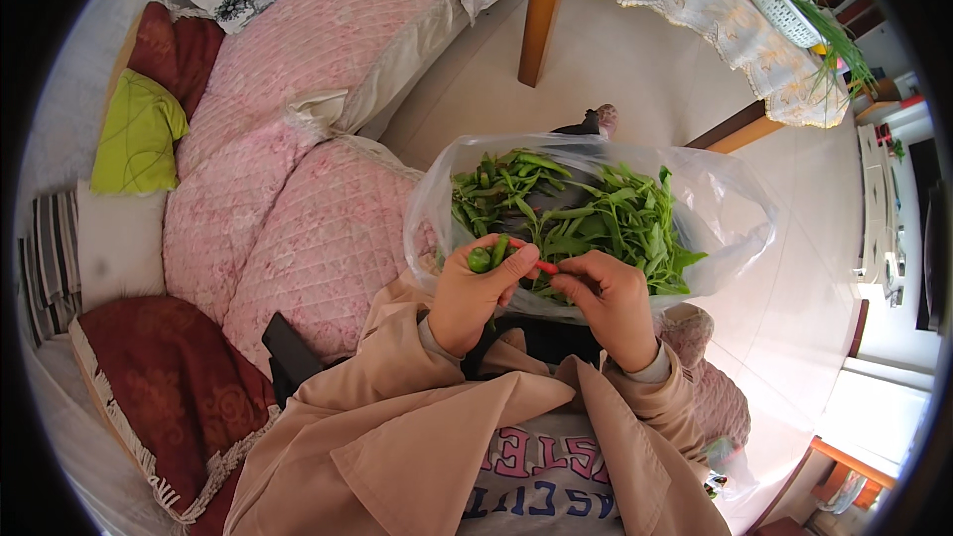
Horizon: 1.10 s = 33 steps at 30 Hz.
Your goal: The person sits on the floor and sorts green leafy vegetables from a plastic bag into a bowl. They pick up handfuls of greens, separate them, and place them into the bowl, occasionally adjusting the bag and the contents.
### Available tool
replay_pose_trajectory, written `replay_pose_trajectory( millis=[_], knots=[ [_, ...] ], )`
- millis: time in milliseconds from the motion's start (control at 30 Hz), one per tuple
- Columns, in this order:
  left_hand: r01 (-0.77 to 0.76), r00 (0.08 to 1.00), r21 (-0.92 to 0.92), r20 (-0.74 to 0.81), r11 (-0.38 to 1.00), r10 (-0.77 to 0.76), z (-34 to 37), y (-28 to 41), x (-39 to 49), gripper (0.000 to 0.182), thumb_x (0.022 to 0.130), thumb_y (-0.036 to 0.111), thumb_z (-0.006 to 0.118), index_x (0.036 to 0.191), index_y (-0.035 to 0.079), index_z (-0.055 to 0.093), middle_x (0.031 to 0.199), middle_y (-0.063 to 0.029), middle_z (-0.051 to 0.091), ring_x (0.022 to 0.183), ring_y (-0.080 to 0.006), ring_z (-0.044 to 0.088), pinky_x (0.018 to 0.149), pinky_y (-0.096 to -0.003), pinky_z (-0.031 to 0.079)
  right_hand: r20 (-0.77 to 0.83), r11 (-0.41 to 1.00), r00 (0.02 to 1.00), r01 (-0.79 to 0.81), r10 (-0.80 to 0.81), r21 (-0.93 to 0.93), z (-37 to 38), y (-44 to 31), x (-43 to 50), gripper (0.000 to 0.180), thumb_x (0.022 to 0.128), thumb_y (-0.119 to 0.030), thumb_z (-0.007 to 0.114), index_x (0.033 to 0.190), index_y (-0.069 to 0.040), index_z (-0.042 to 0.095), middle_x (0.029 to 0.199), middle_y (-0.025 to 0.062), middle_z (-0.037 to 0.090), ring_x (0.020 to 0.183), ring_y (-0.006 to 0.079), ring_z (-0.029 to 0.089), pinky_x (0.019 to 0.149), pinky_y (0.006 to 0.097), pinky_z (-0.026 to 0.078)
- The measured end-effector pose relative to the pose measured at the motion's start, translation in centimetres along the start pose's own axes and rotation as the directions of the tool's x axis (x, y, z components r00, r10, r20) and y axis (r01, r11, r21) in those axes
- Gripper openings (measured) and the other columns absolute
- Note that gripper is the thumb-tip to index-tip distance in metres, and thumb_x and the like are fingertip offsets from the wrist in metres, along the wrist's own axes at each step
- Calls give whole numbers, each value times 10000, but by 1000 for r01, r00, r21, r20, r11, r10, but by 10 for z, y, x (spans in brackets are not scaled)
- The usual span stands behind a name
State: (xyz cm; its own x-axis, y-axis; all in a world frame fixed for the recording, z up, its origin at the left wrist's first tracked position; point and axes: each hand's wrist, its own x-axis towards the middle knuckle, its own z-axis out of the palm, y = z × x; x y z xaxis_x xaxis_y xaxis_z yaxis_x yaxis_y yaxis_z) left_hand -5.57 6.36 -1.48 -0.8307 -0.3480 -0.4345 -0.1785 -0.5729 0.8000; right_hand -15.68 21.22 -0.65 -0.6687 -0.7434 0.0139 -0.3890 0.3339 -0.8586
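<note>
My left hand [476, 283] is closed around several green chili peppers [480, 259], their ends poking out above the thumb. A slim red chili pepper [546, 267] spans the gap between my hands. Its near end is at my left thumb, and the fingertips of my right hand [612, 285] pinch the other. Both hands are over the near rim of a clear plastic bag [733, 227], opened wide on my lap. Inside it, loose green peppers [484, 190] lie on the left and leafy green stems [614, 216] on the right, with dark plastic between them.
A sofa with a pink quilted cover [313, 231] runs along my left, with a black flat object [290, 350] near my elbow. Ahead is a table with a lace cloth [692, 7] and wooden legs [539, 33]. A white plastic basket [778, 0] sits at its edge.
</note>
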Motion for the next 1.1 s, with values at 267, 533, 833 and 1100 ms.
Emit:
replay_pose_trajectory(
  millis=[267, 533, 833, 1100],
  knots=[
    [87, 996, -70, 30, 994, -85, -1, -3, 2, 159, 903, 207, 623, 888, 52, 590, 743, -14, 585, 568, -58, 436, 509, -189, 342, 2, 854, 875, 473, -484, -217, -1, 7, -3, 210, 669, 4, 717, 856, 3, 620, 744, 101, 573, 646, 269, 568, 555, 334, 462],
    [244, 947, -49, 225, 968, -228, 3, -2, 1, 236, 918, 285, 597, 831, 66, 603, 730, 16, 555, 593, -49, 414, 508, -201, 318, 31, 935, 937, 346, -349, 75, -8, 18, -18, 147, 720, 10, 702, 847, 15, 628, 739, 106, 578, 627, 255, 561, 538, 314, 441],
    [402, 853, -23, 373, 915, -365, 14, -10, 6, 263, 921, 313, 586, 826, 70, 610, 732, 14, 562, 595, -56, 403, 505, -202, 313, -18, 920, 979, 197, -203, 338, -11, 25, -41, 89, 779, 3, 670, 862, 22, 646, 724, 94, 605, 604, 198, 558, 528, 283, 425],
    [446, 871, -131, 290, 885, -396, 20, -18, 14, 249, 910, 309, 602, 853, 67, 595, 780, -16, 569, 622, -73, 441, 501, -207, 327, -429, 909, 881, 330, -199, 255, -23, 12, -50, 152, 885, -101, 583, 898, 44, 625, 679, 72, 582, 531, 106, 483, 482, 214, 363]
  ],
)
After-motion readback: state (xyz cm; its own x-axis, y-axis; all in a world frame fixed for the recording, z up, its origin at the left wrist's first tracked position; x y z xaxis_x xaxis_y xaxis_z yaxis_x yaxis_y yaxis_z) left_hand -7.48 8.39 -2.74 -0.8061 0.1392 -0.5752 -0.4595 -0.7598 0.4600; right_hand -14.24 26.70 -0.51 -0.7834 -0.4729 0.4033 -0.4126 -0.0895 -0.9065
